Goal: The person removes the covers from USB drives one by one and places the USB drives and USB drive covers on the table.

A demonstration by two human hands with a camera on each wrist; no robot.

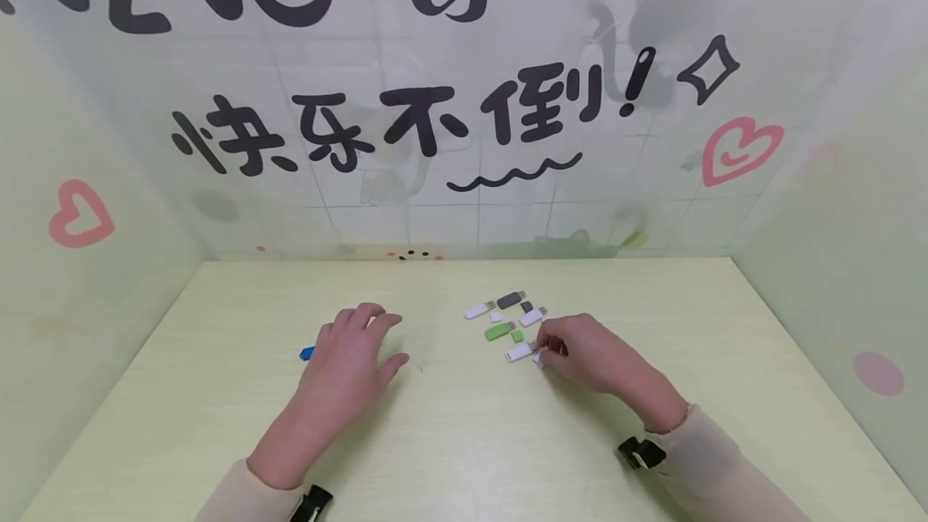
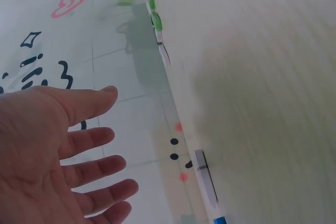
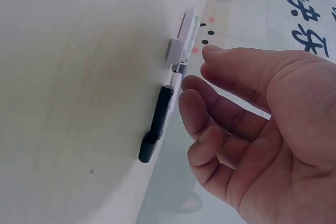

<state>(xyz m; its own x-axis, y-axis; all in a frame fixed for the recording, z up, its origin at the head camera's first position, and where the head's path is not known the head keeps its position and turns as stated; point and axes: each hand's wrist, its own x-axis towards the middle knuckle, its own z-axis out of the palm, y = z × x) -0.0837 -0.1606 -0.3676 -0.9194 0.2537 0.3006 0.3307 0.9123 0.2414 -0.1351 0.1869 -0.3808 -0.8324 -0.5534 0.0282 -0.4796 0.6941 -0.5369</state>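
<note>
My right hand [image 1: 590,353] hovers at a white USB stick [image 1: 519,352] and its small white cap [image 1: 538,360], fingers loosely curled. In the right wrist view nothing shows between its thumb and fingers; a black USB stick [image 3: 161,111] with a black cap [image 3: 147,148] lies beside them. My left hand [image 1: 348,361] is held over the table, fingers spread and holding nothing. Partly hidden behind it is a blue object [image 1: 308,353]. A whitish stick-shaped object [image 2: 206,179] shows near it in the left wrist view.
Beyond the right hand lie a green USB stick [image 1: 499,332] with a green cap [image 1: 517,336], a dark grey one [image 1: 511,300] with a dark cap [image 1: 527,307], and white ones [image 1: 478,310]. Printed walls enclose the pale wooden table [image 1: 449,449] at back and sides.
</note>
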